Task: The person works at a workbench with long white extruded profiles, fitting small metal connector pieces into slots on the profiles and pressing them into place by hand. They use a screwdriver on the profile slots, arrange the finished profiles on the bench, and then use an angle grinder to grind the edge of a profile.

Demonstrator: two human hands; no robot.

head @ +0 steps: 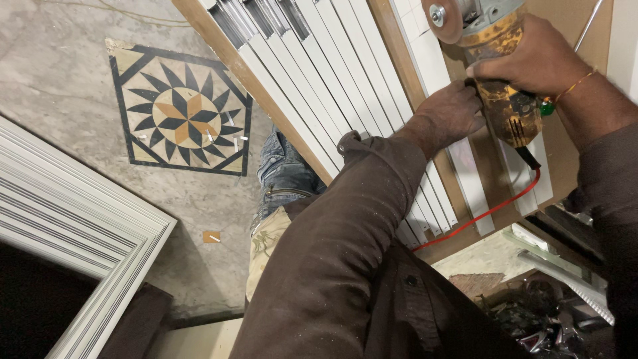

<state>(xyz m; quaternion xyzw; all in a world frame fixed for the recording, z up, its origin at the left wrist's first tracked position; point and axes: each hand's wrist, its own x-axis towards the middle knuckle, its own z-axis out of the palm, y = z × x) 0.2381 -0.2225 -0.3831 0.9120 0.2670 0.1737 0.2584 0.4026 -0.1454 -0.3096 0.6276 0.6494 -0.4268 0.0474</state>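
The right hand [541,60] wraps around a yellow angle grinder [495,66], wrist bent down. The left hand [452,113], fingers curled, presses on white strips [332,80] lying across the wooden bench [219,46]; a red cord [492,211] trails off.

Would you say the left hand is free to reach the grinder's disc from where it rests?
Probably yes: the left hand rests on the white strips beside the grinder, and nothing lies between it and the disc.

Wooden bench [465,179] carrying white strips [319,73], probably mouldings.
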